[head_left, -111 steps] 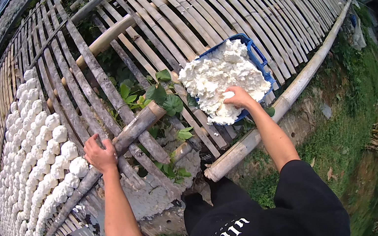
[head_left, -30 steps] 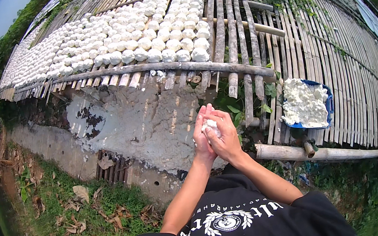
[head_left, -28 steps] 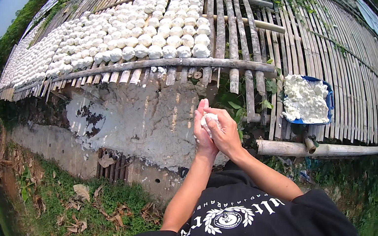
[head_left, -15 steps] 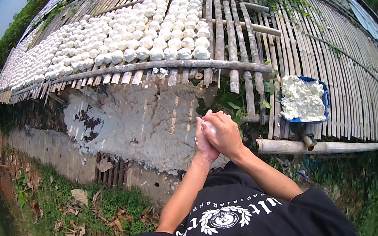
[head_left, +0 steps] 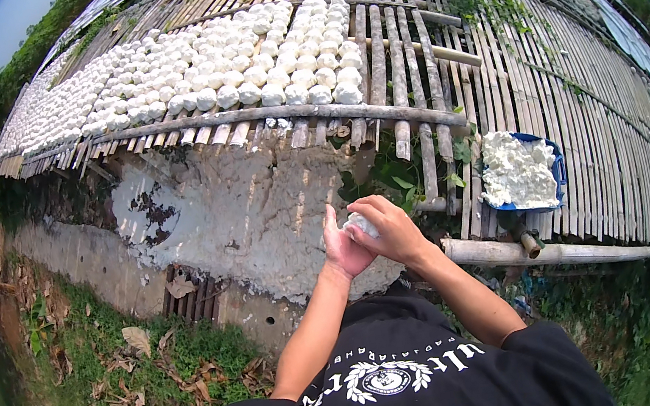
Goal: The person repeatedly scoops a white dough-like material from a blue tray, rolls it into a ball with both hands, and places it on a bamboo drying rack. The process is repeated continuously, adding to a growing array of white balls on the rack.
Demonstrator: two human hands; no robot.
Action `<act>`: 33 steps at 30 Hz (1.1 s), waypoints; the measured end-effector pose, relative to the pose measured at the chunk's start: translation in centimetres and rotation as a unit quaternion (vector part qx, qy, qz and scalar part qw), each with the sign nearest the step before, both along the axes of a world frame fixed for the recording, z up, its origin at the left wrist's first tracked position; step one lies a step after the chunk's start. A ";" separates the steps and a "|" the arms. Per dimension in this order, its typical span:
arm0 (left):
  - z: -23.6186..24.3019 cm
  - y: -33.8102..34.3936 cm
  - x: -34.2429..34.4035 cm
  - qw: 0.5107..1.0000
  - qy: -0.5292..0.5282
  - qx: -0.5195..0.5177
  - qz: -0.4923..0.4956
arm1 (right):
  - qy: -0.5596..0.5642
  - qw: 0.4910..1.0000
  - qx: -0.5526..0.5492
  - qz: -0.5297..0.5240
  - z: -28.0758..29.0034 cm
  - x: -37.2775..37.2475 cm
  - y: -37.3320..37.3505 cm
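Note:
A small white doughy lump (head_left: 361, 223) sits between my two hands, in front of my chest. My right hand (head_left: 392, 230) curls around it from the right, fingers bent over its top. On the other side my left hand (head_left: 343, 250) is opened, its palm turned to the lump and its fingers stretched upward. The heels of both hands come close together; whether the left palm touches the lump I cannot tell. To the right, a blue crate (head_left: 561, 174) heaped with crumbly white paste (head_left: 519, 169) rests on bamboo slats.
Rows of white rounded lumps (head_left: 235, 76) cover the left part of the slatted bamboo rack (head_left: 591, 150). A bamboo pole (head_left: 557, 252) runs along its near right edge. Below the rack lies ground caked in white (head_left: 258, 214). Grass and dry leaves (head_left: 138, 342) are at lower left.
My hands were clasped together over the lump; now the left hand has drawn away to the left and opened. More of the lump shows, in my right hand.

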State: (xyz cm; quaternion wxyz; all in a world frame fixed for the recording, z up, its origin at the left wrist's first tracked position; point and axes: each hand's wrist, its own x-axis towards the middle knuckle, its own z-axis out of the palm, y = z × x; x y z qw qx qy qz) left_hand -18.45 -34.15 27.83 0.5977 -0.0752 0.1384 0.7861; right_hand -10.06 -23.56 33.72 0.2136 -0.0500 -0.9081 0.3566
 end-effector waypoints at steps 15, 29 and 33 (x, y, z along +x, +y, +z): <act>1.5 0.7 2.0 0.995 0.078 -0.045 0.049 | 0.047 0.991 0.021 -0.125 2.1 0.8 0.6; -0.7 0.3 0.8 0.999 0.003 -0.035 -0.010 | 0.066 0.996 -0.005 -0.058 1.8 1.0 -0.1; -0.9 0.5 1.2 0.998 -0.027 0.056 -0.004 | 0.033 0.989 0.093 -0.107 1.7 1.2 0.3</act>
